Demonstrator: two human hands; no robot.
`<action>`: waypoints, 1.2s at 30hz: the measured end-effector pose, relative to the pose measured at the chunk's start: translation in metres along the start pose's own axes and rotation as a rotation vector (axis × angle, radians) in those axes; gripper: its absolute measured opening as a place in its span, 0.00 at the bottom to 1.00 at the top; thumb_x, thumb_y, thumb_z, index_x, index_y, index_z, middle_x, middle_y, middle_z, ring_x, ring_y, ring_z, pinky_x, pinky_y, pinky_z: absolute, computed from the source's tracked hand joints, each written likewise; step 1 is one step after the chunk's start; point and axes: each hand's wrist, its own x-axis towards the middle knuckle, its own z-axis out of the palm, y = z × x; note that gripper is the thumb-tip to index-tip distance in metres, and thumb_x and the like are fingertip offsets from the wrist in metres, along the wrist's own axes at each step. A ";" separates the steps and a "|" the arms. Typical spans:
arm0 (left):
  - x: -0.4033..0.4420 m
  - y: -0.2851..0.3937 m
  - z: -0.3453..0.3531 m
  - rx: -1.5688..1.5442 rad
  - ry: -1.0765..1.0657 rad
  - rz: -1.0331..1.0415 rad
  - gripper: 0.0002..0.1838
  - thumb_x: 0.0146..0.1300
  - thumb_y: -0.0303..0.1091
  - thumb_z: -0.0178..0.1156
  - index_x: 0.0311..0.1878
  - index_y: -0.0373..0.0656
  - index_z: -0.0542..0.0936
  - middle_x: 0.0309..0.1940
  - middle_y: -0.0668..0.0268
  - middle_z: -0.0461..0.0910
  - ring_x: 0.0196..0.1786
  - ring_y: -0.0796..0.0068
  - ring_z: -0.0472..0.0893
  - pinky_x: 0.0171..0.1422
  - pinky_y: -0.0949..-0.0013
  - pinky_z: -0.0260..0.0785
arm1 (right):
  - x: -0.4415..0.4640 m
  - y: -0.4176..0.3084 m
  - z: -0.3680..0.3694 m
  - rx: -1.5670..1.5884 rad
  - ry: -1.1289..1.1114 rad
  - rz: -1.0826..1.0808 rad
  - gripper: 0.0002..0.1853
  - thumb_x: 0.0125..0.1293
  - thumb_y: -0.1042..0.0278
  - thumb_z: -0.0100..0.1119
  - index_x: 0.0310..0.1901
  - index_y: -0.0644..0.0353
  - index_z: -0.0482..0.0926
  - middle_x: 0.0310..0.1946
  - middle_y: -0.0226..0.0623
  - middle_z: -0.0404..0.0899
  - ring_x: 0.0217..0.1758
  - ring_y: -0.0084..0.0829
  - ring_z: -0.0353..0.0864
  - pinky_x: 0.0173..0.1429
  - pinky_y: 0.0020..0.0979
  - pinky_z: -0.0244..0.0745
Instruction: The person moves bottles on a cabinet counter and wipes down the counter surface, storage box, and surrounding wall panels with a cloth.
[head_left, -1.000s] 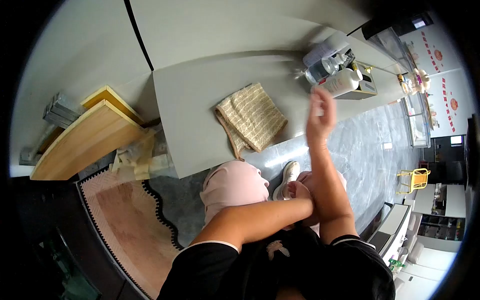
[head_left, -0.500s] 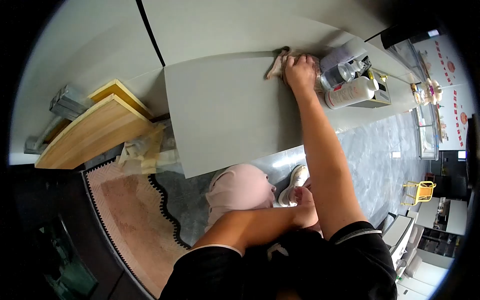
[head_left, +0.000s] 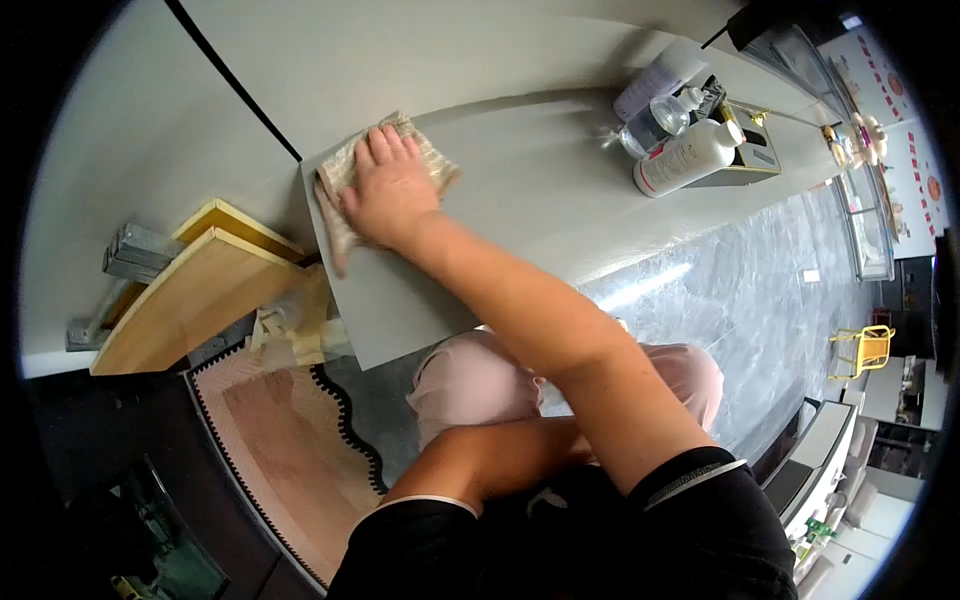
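The cloth (head_left: 430, 158) lies beneath the flattened right hand (head_left: 392, 195) — left hand hidden, state unclear.

Pale grey panels (head_left: 400, 55) split by a dark seam (head_left: 235, 83), glossy grey marbled floor (head_left: 745, 285) streaked with white light (head_left: 648, 286), pinkish mat (head_left: 280, 435) with black scalloped edge near left, yellow chair (head_left: 876, 349) and red-lettered white wall (head_left: 907, 140) far right.

Light is moderate and even on the bench (head_left: 505, 210), shadow lines its back edge, white glare streaks the floor (head_left: 645, 287) past its front edge, the cloth (head_left: 434, 163) at its left back corner is slightly soft, and fisheye distortion ends in blackened frame corners.
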 end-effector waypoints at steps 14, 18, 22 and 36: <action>-0.002 0.000 -0.005 -0.017 0.007 0.004 0.22 0.63 0.38 0.55 0.60 0.44 0.76 0.57 0.60 0.77 0.58 0.54 0.75 0.56 0.43 0.64 | 0.017 0.242 -0.044 -0.329 0.408 0.731 0.26 0.61 0.61 0.47 0.55 0.74 0.70 0.58 0.57 0.69 0.61 0.57 0.70 0.67 0.46 0.64; -0.003 0.001 -0.007 -0.026 0.009 0.011 0.22 0.63 0.37 0.55 0.60 0.44 0.76 0.57 0.60 0.77 0.58 0.54 0.75 0.56 0.43 0.64 | 0.003 0.212 -0.046 -0.259 0.333 0.483 0.31 0.60 0.63 0.53 0.63 0.73 0.63 0.63 0.60 0.64 0.61 0.56 0.70 0.67 0.40 0.67; -0.003 0.003 -0.010 -0.020 0.005 0.013 0.22 0.63 0.37 0.55 0.60 0.44 0.76 0.57 0.59 0.77 0.58 0.54 0.75 0.56 0.43 0.64 | -0.022 0.184 -0.048 0.010 0.299 0.096 0.28 0.64 0.61 0.56 0.62 0.66 0.67 0.65 0.55 0.65 0.63 0.52 0.70 0.67 0.42 0.67; -0.007 0.003 -0.010 -0.055 0.003 -0.015 0.22 0.64 0.36 0.55 0.60 0.43 0.76 0.57 0.59 0.77 0.57 0.54 0.75 0.56 0.43 0.64 | -0.006 0.197 -0.019 -0.343 0.395 0.298 0.24 0.64 0.55 0.50 0.51 0.71 0.71 0.55 0.60 0.69 0.65 0.57 0.64 0.70 0.52 0.57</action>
